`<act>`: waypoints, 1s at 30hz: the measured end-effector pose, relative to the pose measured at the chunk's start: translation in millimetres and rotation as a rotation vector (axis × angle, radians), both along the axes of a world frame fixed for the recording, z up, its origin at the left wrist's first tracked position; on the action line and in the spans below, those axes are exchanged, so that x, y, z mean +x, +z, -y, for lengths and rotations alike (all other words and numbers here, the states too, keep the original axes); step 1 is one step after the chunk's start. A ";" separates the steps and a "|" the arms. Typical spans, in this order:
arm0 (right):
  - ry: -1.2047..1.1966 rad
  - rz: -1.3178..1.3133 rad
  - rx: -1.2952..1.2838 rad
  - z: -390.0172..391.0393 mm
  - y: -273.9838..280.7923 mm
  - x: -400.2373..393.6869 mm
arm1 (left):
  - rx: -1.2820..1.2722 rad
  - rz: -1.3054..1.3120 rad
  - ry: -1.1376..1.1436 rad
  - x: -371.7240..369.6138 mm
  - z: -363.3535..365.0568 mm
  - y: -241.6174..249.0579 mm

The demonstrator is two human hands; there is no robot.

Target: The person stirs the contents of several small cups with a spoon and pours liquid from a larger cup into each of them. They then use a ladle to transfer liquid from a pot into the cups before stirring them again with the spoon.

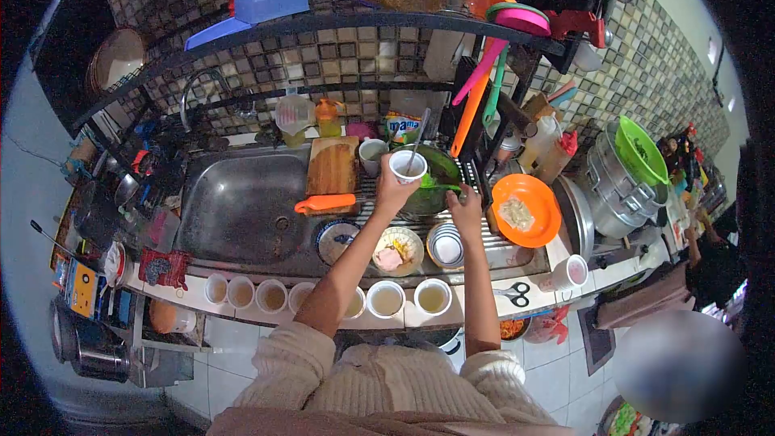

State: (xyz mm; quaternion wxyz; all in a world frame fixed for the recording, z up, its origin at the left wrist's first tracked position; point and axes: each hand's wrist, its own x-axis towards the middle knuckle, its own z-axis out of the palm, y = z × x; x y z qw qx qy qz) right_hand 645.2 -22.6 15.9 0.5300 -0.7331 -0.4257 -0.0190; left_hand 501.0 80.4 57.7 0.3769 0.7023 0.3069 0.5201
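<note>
My left hand (395, 194) is closed around a white cup (408, 163) with a thin metal utensil standing in it. Beside it, my right hand (465, 214) grips the handle of a green utensil (436, 186) that reaches over a dark green pot (440, 168); its head is hard to make out. The pot sits on the ribbed drainboard behind my hands. Another pale cup (371, 153) stands just left of the held one. Below my hands are a bowl with pink and yellow food (397, 251) and a stack of small white bowls (446, 245).
Several cups of pale liquid (386, 299) line the counter's front edge. A steel sink (234, 202) lies left, near a cutting board (333, 169) and an orange-handled tool (324, 203). Rightward are an orange plate (539, 228), scissors (517, 295), a tipped cup (571, 272) and large pots (613, 194).
</note>
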 end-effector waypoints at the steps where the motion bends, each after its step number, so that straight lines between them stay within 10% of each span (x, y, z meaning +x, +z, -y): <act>1: 0.002 0.001 0.000 7.1 9.4 -6.3 | 0.022 0.107 -0.054 -0.8 0.6 1.4; 23: 0.693 -0.166 -0.010 41.4 187.8 -113.1 | -0.128 -0.018 -0.406 -143.8 100.4 95.7; 30: 1.066 0.195 -0.051 58.6 235.1 -162.0 | -0.139 -0.035 -0.397 -200.3 97.3 98.2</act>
